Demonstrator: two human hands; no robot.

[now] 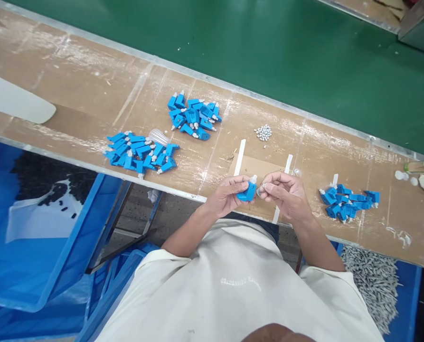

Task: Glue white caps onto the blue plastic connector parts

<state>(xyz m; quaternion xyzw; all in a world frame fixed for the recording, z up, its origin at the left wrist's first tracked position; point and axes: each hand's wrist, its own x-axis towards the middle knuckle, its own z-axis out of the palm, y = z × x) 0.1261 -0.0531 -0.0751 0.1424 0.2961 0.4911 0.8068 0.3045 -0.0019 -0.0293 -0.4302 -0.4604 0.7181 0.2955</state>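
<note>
My left hand [229, 195] grips a blue plastic part [246, 192] that has a pale, whitish tip pointing away from me. Close beside it on the right, my right hand [285, 194] pinches a small greyish piece [262, 188] between thumb and fingertips; its exact kind is too small to make out. Both hands are over a cardboard sheet [259, 166] held by white tape strips at its sides. Beyond the hands lies a little heap of small grey-white pieces [263, 133].
Piles of similar blue parts lie on the bench at the back [194, 116], to the left [140, 152] and to the right [349, 202]. A green surface [233, 52] runs along the far side. Blue bins [72, 237] stand below the bench edge; the right one holds many grey pieces [370, 280].
</note>
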